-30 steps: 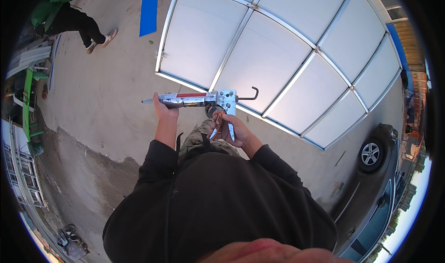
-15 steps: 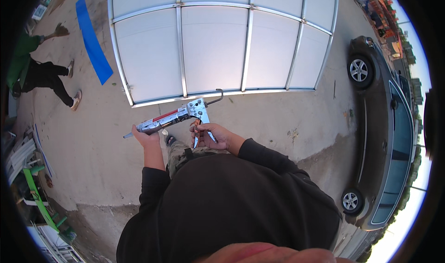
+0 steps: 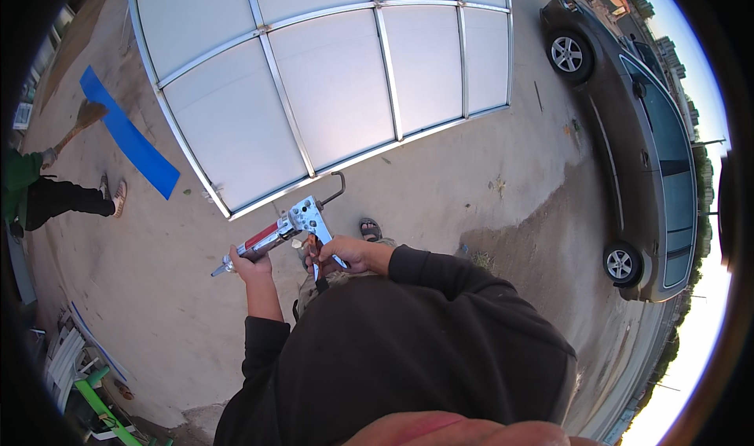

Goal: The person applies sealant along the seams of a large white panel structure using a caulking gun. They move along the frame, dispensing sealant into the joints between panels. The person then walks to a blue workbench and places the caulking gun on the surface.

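Observation:
A caulking gun with a red and silver tube is held across my front, its nozzle pointing to the lower left. Near the nozzle end, my left hand is closed around the tube. My right hand grips the handle and trigger, with fingers wrapped round them. The gun's bent rod sticks out at the upper right. Just beyond it lies a large white panel with a silver metal frame, its near edge close to the gun.
A blue strip lies on the concrete at left. Beside it a person in green holds a broom. A dark car stands at right. Metal lengths and a green bar lie at lower left.
My view has turned, so the panel and car sit further left. The caulking gun is tilted more steeply, still in both hands. The broom has come over the blue strip.

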`<state>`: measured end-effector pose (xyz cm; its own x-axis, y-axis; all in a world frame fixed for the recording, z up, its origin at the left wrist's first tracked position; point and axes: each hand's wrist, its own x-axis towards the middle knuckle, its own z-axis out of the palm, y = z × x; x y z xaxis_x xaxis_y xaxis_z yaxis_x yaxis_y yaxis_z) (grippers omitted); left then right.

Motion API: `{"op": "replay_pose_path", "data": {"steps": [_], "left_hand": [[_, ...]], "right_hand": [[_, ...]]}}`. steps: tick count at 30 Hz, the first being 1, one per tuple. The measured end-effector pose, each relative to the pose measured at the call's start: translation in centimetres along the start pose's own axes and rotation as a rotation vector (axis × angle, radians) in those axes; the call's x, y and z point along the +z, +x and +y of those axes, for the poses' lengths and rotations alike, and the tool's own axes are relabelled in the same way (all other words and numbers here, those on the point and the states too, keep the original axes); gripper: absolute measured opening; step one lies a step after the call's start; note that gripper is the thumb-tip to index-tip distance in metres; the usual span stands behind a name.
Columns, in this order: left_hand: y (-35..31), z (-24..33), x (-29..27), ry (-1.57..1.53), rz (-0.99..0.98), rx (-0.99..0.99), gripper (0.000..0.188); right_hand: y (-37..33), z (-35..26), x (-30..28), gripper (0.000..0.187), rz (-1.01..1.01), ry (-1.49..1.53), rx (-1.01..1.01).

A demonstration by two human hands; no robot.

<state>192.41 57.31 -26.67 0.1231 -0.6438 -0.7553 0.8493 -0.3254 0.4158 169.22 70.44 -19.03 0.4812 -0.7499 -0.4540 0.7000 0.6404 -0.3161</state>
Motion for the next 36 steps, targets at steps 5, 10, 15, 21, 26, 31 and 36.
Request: {"op": "replay_pose_path", "data": {"steps": [5, 10, 15, 21, 26, 31, 36], "left_hand": [[0.0, 0.7, 0.7, 0.014, -0.018, -0.023, 0.036], [0.7, 0.6, -0.4, 0.025, 0.033, 0.038, 0.039], [-2.4, 1.5, -1.2, 0.049, 0.112, 0.074, 0.033], [-2.8, 1.4, -2.6, 0.039, 0.183, 0.055, 0.035], [-1.9, 1.3, -4.2, 0.046, 0.227, 0.052, 0.033], [-2.9, 0.4, -4.8, 0.009, 0.252, 0.093, 0.034], [-3.8, -0.2, -5.2, -0.036, 0.333, 0.089, 0.034]], "right_hand": [[-0.3, 0.2, 1.7, 0.026, -0.077, 0.075, -0.034], [0.7, 0.0, -0.1, 0.029, -0.069, 0.067, 0.037], [0.2, -0.3, 0.5, 0.020, 0.042, -0.044, 0.097], [0.5, -0.2, -0.5, 0.015, 0.046, -0.043, 0.138], [1.7, 0.8, -1.9, 0.014, 0.062, 0.052, 0.228], [1.7, 0.0, -2.8, 0.017, 0.093, 0.019, 0.312], [2.4, -0.8, -3.2, 0.018, 0.089, 0.071, 0.378]]}}
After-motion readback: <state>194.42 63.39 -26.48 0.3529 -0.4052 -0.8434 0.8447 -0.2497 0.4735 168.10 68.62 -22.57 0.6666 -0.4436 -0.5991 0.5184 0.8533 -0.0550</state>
